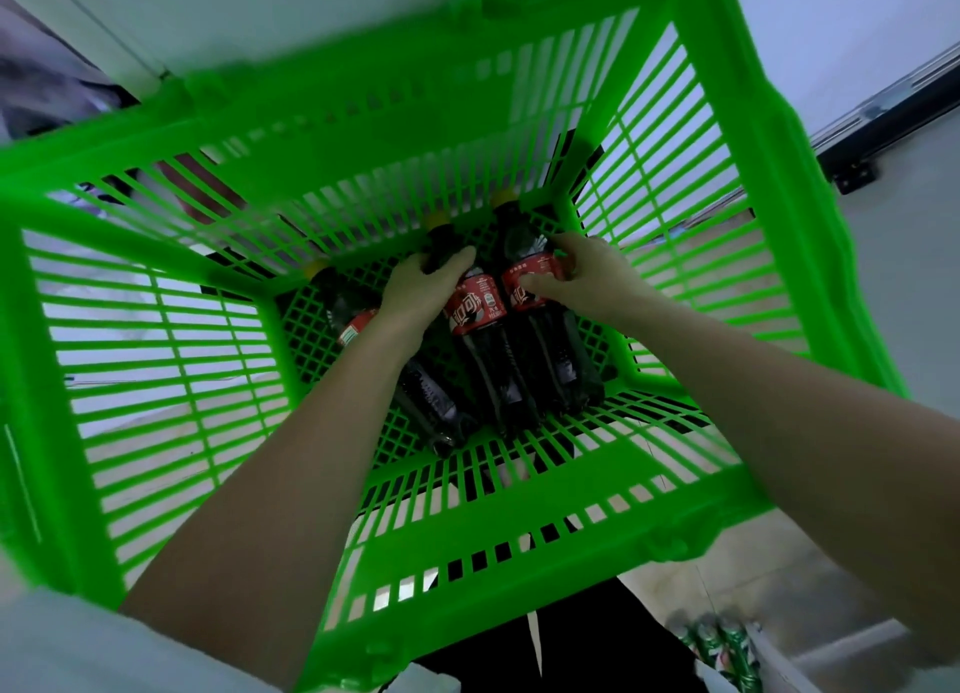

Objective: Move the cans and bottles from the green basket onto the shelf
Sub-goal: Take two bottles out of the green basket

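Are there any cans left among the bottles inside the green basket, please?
No, the green basket holds only three dark bottles.

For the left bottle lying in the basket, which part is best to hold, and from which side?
Probably the left bottle by its upper body near the yellow cap, from above: it lies flat on the basket floor, and the left hand covers its lower part.

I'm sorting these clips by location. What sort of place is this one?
Probably a shop or stockroom. A green basket of the shopping kind holds three dark cola bottles, green cans stand grouped at lower right, and the floor is tiled. No shelf is clearly visible.
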